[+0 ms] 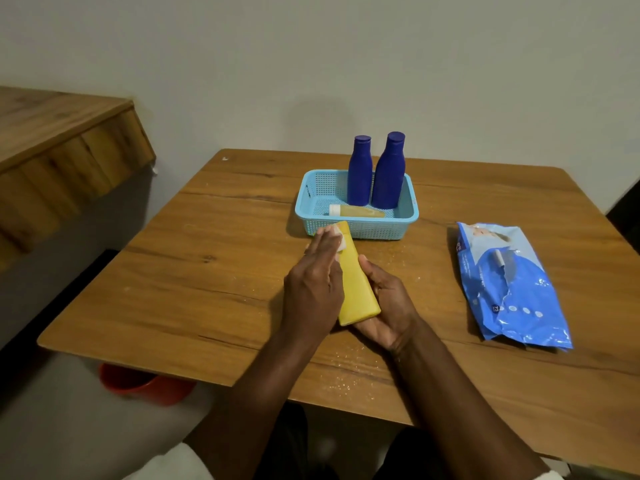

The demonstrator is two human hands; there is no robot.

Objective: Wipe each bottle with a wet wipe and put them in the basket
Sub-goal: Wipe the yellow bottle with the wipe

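Note:
A yellow bottle (pixel 356 289) lies tilted in my right hand (pixel 388 306), which cradles its lower end from below. My left hand (pixel 315 278) presses a white wet wipe (pixel 339 237) flat against the bottle's upper left side, near its top end. Just beyond stands a light blue basket (pixel 405 220). Inside it two dark blue bottles (pixel 360 171) (pixel 389 171) stand upright at the back, and a small yellowish bottle with a white cap (pixel 356 211) lies on its side at the front.
A blue pack of wet wipes (pixel 509 285) lies on the wooden table (pixel 207 271) to the right of my hands. A red bucket (pixel 138 382) sits on the floor under the table's left corner. A wooden ledge (pixel 62 140) stands at far left.

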